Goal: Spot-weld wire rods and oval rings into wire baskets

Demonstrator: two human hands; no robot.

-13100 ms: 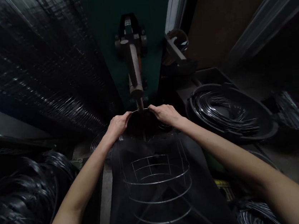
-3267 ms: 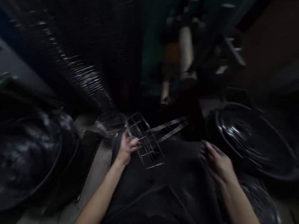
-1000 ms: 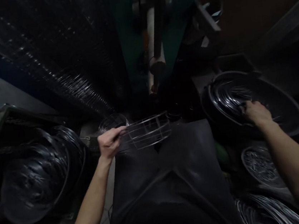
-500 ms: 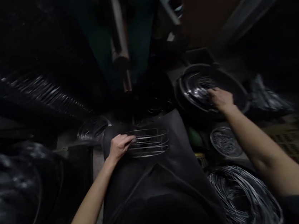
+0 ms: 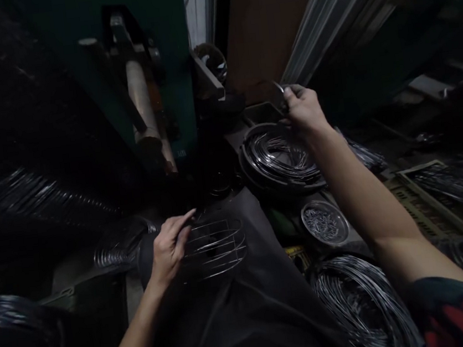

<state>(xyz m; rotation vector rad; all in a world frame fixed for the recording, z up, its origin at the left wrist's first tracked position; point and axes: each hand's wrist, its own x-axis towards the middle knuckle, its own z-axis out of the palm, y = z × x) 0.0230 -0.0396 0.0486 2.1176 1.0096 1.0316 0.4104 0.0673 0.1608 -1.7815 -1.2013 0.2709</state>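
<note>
Resting on the apron: a silver, curved-sided cage of thin metal wire [image 5: 218, 245], lying on a black leathery-looking apron [image 5: 250, 305].

Left hand [image 5: 169, 254]: right at the cage's left end, fingers half curled, thumb and index a bit apart. Can't tell if it's really gripping or just steadying.

Right hand [image 5: 307, 110]: beyond the cage and to its right, pinched on a thin shiny bent metal piece [image 5: 278, 86]. Only the tip pokes out, so no clue on full shape.

What just changed: half a second ago that hand was down in the round black pan [image 5: 266, 188] of shiny wire hoops [image 5: 271, 158], beyond and right of the cage; now it's up high. Reads to me like a piece got picked out, with the cage kept handy.

Bits bowl: small clear round bowl [image 5: 341, 222] of tiny silvery bits [image 5: 321, 224], right of the cage.

Wire coil: loose grey metal bundle [image 5: 367, 303], right of the cage and nearer the body.

Machine: dark green panel [image 5: 175, 63] with a pale round bar [image 5: 139, 95], beyond the cage, leftward.
</note>
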